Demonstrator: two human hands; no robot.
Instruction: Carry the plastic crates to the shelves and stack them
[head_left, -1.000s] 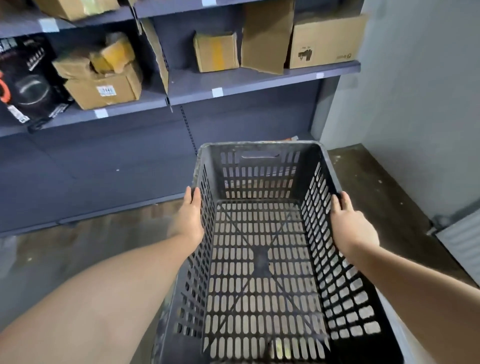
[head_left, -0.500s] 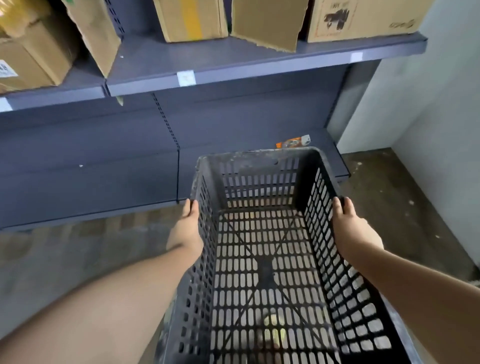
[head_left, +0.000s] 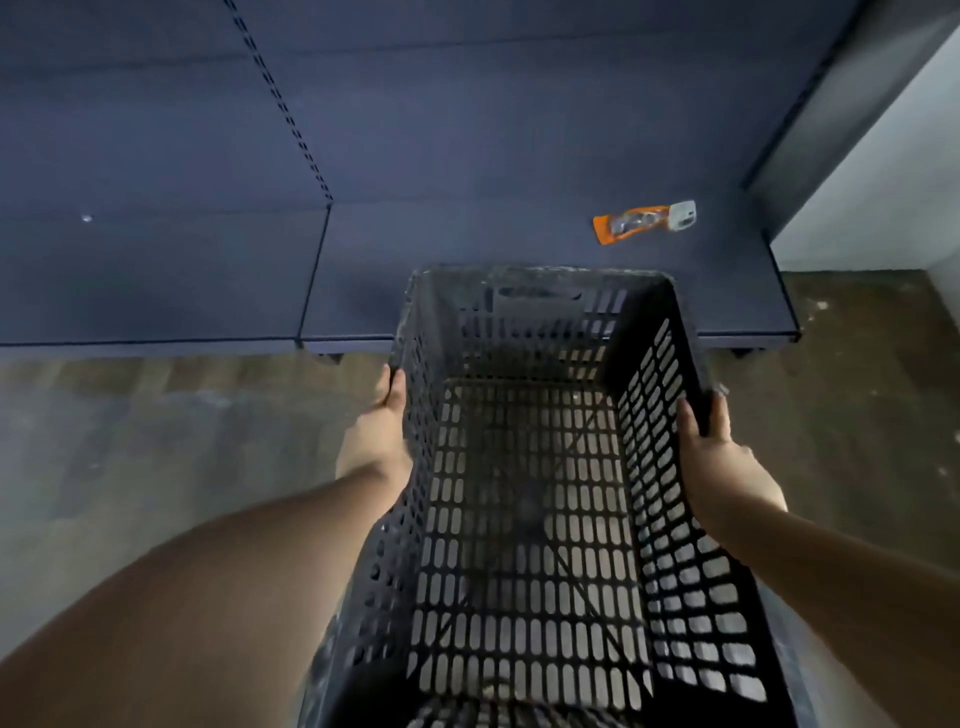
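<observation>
I hold a black slotted plastic crate (head_left: 540, 332) in front of me, empty, its long axis pointing away from me. My left hand (head_left: 379, 431) grips the left rim and my right hand (head_left: 722, 462) grips the right rim. The crate's far end hangs over the front edge of the dark blue bottom shelf (head_left: 467, 249), right of the shelf's upright joint. Whether the crate touches the shelf is unclear.
A small orange and clear packet (head_left: 641, 222) lies on the bottom shelf behind the crate's far right corner. A slotted upright (head_left: 280, 104) runs up the shelf's back panel. A pale wall (head_left: 883, 171) closes the right side. Worn concrete floor (head_left: 130, 441) lies below.
My view has dropped and moved closer: the upper shelves with cardboard boxes have left the frame. The crate has gone forward and down, its far end now over the bottom shelf.
</observation>
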